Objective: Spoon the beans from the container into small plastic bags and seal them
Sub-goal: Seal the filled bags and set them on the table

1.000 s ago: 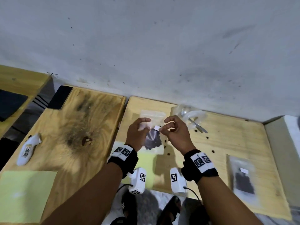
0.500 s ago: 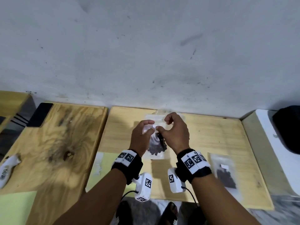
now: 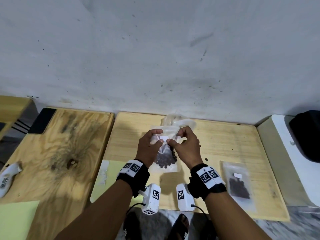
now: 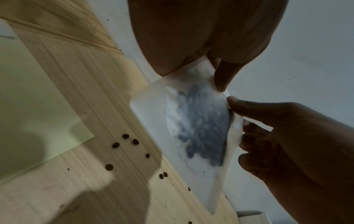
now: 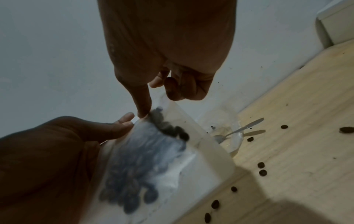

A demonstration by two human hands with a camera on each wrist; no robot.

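Bag (image 3: 164, 153) of beans (image 3: 164, 159) hangs above the table (image 3: 225, 144), its folded top pinched by left hand (image 3: 149, 146) and right hand (image 3: 186, 146) at a white sticker (image 3: 164, 138). Pressing the sticker flat across the fold, bag upright, should seal it without spilling.

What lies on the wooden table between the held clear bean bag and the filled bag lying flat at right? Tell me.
Head view: only bare light wooden table and one loose dark bean between held clear bag and flat bag.

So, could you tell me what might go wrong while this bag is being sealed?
1. Both hands, left and right, pinch only the held bag's top; beans sitting high by the fold could slip out.
2. Loose beans already litter the table; more may scatter.
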